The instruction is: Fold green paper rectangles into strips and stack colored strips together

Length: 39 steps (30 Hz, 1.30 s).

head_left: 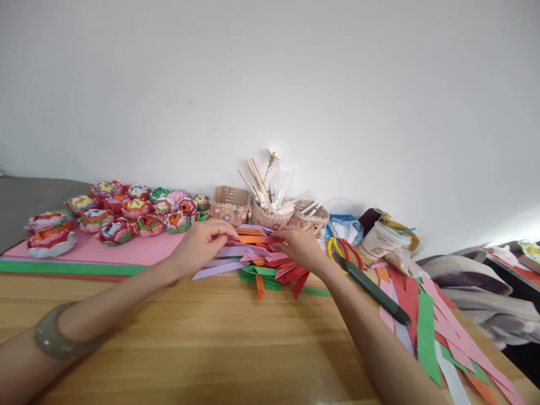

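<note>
A loose pile of folded paper strips [257, 256] in purple, orange, red and green lies near the back of the wooden table. My left hand [206, 242] reaches over the pile's left side, its fingers bent together at the purple and orange strips; whether they pinch one is too small to tell. On the right side, my right hand [300, 246] touches the red strips with curled fingers, and what lies between its fingertips is hidden. A ring is on my left hand and a bangle [63, 332] circles the left forearm.
Folded paper flowers [137, 208] stand on pink sheets [139, 250] at the left. Behind the pile are three baskets [230, 207], one with sticks. Scissors [353, 256], a dark-handled tool [375, 289], a white tub [382, 241] and flat paper strips [428, 332] lie rightward.
</note>
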Motion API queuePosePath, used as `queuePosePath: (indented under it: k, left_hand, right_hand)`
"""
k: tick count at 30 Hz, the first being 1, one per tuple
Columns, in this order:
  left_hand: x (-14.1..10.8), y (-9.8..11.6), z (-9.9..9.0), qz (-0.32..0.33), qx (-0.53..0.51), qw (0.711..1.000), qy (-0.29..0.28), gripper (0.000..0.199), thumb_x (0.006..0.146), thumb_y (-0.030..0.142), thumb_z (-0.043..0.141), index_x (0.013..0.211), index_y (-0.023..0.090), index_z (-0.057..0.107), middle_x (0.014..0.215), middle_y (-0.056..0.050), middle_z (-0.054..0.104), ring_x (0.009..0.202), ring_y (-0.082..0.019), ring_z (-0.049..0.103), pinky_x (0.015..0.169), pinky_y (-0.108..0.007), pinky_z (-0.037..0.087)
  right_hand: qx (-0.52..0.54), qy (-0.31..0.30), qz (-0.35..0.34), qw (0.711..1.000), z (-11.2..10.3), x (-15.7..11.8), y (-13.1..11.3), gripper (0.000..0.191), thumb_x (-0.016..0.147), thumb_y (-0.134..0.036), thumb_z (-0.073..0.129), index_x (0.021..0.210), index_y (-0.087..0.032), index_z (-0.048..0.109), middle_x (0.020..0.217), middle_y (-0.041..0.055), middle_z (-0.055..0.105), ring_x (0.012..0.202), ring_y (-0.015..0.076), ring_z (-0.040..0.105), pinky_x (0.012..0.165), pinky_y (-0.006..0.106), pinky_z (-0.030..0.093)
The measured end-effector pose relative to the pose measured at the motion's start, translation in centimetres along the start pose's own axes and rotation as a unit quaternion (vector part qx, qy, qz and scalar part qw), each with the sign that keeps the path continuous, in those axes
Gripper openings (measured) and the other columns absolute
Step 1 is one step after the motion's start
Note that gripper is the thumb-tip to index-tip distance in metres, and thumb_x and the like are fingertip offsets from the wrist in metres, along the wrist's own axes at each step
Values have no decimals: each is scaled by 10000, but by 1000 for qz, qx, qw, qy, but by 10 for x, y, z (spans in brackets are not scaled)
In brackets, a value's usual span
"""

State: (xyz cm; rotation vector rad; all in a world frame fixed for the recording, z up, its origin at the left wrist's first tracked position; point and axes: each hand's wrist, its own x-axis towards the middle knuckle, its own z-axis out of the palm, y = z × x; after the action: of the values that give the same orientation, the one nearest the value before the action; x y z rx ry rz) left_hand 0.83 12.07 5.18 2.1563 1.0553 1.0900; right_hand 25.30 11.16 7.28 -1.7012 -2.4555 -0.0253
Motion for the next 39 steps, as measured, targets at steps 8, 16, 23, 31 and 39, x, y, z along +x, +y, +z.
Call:
queuePosePath:
  k: [8, 16, 23, 31, 39]
  left_hand:
    - [0, -11, 0, -22, -28, 999, 1, 293, 759, 244, 432, 759, 201, 722, 893, -30, 731, 881, -203, 665, 780, -306, 517]
    - [-2, -7, -1, -23, -54, 998, 16, 281, 768, 243, 443, 789, 193, 718, 915, -41, 721, 884, -202, 660, 770, -300, 517]
    - [-5, 2, 1, -45, -75, 996, 34, 272, 810, 280, 465, 907, 187, 701, 989, -60, 712, 912, -213, 647, 774, -310, 522]
    - [-15, 19, 9, -75, -100, 992, 0, 369, 837, 384, 546, 1151, 215, 639, 1115, -57, 691, 917, -222, 662, 762, -314, 533]
    - [-15, 20, 10, -119, -100, 988, -5, 260, 784, 362, 594, 962, 219, 717, 903, -36, 716, 770, -219, 630, 645, -288, 495]
  right_hand:
    - [63, 80, -59, 993, 12, -4, -1, 174, 834, -164, 622, 965, -236, 711, 953, 49, 707, 922, 209, 613, 766, 299, 458]
    - [229, 225, -91, 943, 7, -6, 4, 223, 884, -222, 550, 1053, -250, 692, 909, 37, 701, 837, 181, 599, 759, 320, 471]
    - [396, 316, 0, 862, 5, -6, -1, 315, 818, -271, 625, 1131, -240, 640, 775, -10, 650, 662, 130, 576, 608, 275, 484]
    - [527, 240, 20, 815, 3, -9, -48, 295, 795, -277, 630, 1085, -225, 644, 757, -8, 648, 658, 134, 634, 596, 260, 522]
    - [528, 143, -12, 837, 5, 8, -77, 262, 773, -276, 625, 1014, -181, 664, 736, 10, 682, 661, 139, 639, 596, 249, 520]
